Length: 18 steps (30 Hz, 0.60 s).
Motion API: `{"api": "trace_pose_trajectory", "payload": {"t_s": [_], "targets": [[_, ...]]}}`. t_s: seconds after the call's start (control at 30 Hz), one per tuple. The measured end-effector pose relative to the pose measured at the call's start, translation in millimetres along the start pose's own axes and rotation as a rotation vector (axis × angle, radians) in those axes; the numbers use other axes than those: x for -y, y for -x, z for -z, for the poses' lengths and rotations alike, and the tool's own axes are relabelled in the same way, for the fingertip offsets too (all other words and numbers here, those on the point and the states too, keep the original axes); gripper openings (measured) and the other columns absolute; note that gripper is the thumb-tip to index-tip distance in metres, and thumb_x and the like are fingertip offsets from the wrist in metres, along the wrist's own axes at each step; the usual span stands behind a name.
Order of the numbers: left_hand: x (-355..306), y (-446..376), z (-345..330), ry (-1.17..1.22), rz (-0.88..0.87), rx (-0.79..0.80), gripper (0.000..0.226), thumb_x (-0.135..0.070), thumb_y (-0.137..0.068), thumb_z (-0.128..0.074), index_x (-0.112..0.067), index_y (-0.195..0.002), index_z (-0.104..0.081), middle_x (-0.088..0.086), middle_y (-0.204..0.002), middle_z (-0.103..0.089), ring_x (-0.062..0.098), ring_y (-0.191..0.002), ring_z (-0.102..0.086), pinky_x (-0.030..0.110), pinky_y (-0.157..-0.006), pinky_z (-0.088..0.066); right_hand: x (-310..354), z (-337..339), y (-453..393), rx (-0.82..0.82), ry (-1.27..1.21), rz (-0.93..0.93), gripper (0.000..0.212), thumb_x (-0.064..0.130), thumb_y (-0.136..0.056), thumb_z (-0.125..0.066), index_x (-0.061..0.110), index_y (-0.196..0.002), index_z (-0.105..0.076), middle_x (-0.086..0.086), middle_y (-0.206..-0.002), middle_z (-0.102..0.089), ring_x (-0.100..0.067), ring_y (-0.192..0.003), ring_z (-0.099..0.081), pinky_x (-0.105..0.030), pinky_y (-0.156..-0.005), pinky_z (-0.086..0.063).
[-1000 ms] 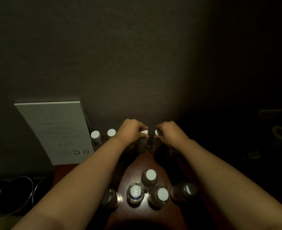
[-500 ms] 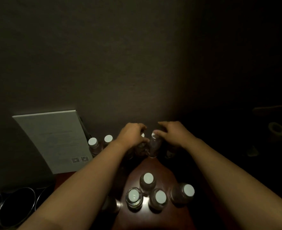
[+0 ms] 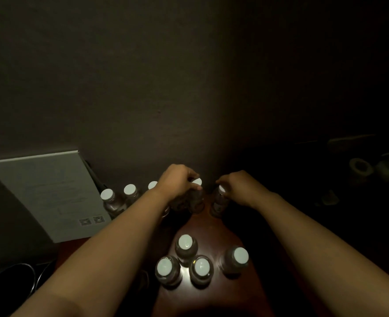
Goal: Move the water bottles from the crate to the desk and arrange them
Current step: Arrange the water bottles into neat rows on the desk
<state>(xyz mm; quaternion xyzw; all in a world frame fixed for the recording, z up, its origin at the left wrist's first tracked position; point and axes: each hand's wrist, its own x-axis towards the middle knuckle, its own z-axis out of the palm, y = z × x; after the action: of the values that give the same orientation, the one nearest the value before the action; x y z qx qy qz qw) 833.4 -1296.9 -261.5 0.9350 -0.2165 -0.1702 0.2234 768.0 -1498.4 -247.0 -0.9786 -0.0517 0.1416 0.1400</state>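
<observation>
Currently my left hand (image 3: 177, 181) and right hand (image 3: 239, 188) each pinch a back-row bottle (image 3: 197, 197) near its cap on the desk (image 3: 202, 227); I slide them upright, closing the gap evenly.

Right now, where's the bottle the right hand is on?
Head view, back row by the wall: the bottle stands right of centre under the right hand, just right of the bottle in the left hand.

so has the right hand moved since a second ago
yes, the right hand, gripping its bottle, has shifted right, farther from the white card
</observation>
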Motion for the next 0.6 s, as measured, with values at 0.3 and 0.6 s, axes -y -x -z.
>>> {"api": "trace_pose_trajectory", "payload": {"t_s": [0.3,0.6], "targets": [[2,1,-1,0.005,-0.009,0.012,0.049,-0.034,-0.08,-0.079,-0.021,-0.126,-0.066,-0.002,-0.121,-0.07,0.011,-0.111,-0.063,0.03,-0.099,-0.048,5,-4,-9,-0.052,0.01,-0.003,0.035,0.023,-0.086,-0.07,0.016,-0.12,-0.066,-0.009,-0.115,-0.067,-0.027,-0.108,-0.062,-0.032,-0.087,-0.05],[3,-1,-1,0.0,0.0,-0.001,0.051,-0.036,-0.077,-0.081,-0.02,-0.124,-0.068,-0.002,-0.119,-0.071,0.009,-0.111,-0.063,0.019,-0.094,-0.043,12,-3,-15,-0.056,-0.056,0.052,0.039,0.014,-0.089,-0.065,0.014,-0.129,-0.063,-0.01,-0.125,-0.062,-0.026,-0.115,-0.059,-0.029,-0.096,-0.045]]}}
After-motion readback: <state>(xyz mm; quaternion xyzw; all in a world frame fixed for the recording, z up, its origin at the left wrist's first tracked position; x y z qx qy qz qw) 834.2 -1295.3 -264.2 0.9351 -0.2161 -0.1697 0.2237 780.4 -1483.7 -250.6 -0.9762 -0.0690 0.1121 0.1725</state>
